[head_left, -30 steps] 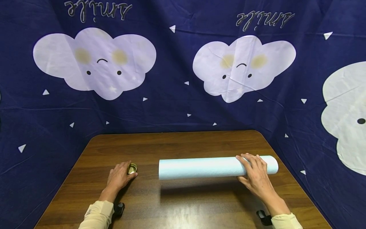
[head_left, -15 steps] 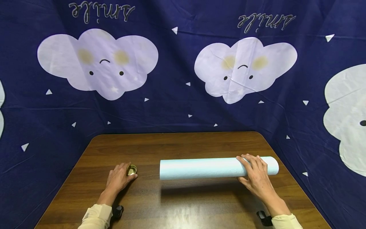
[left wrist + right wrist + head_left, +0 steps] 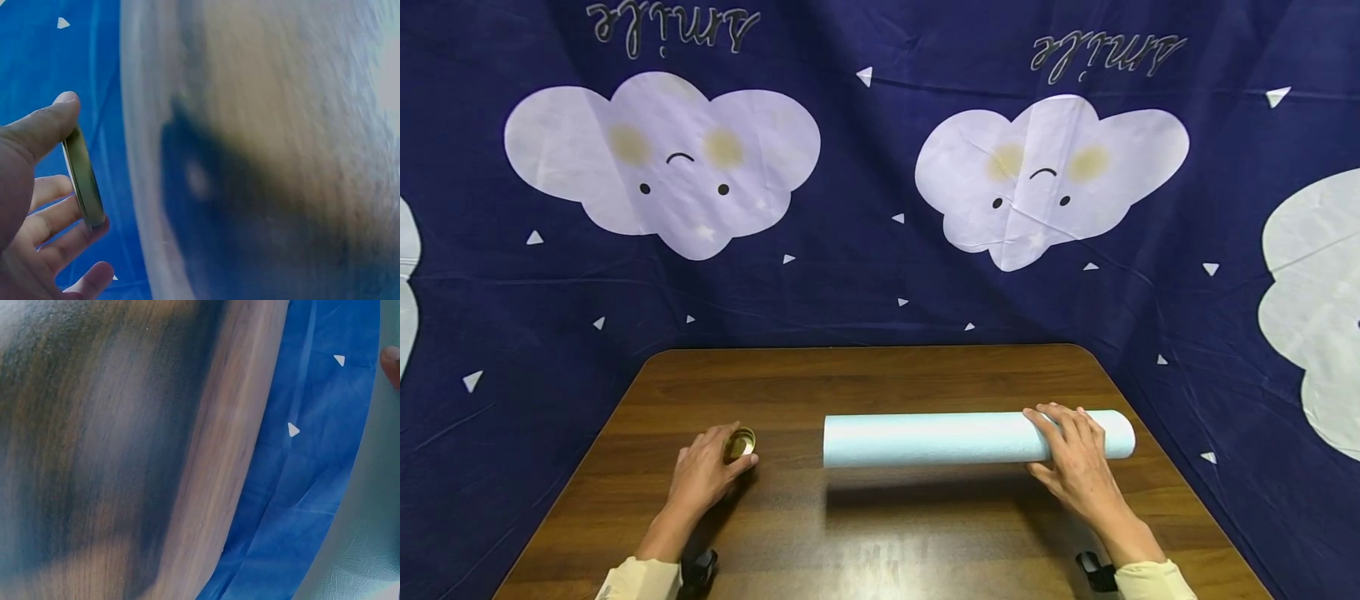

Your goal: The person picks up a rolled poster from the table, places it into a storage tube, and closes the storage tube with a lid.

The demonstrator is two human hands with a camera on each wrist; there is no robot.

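Observation:
My left hand [image 3: 703, 468] pinches a round gold jar lid [image 3: 740, 444] above the left part of the table. Its hollow side shows in the head view. In the left wrist view the lid [image 3: 83, 178] appears edge-on, the thumb at one edge and the fingers at the other. On the right, my right hand [image 3: 1075, 457] grips a long pale-blue roll [image 3: 925, 439] near its right end, thumb on the near side and fingers over the top. The roll lies level above the table, its shadow below. In the right wrist view the roll [image 3: 356, 550] fills the right edge, with one fingertip showing.
A brown wood-grain table [image 3: 865, 379] spans the space under both hands. Dark-blue cloth [image 3: 857, 208] with printed clouds hangs behind and along its sides. Black straps [image 3: 1093, 572] sit at both wrists.
My left hand has shifted slightly left with the lid, which is turned a little. The right hand and the roll stay nearly still. The head view has swung slightly.

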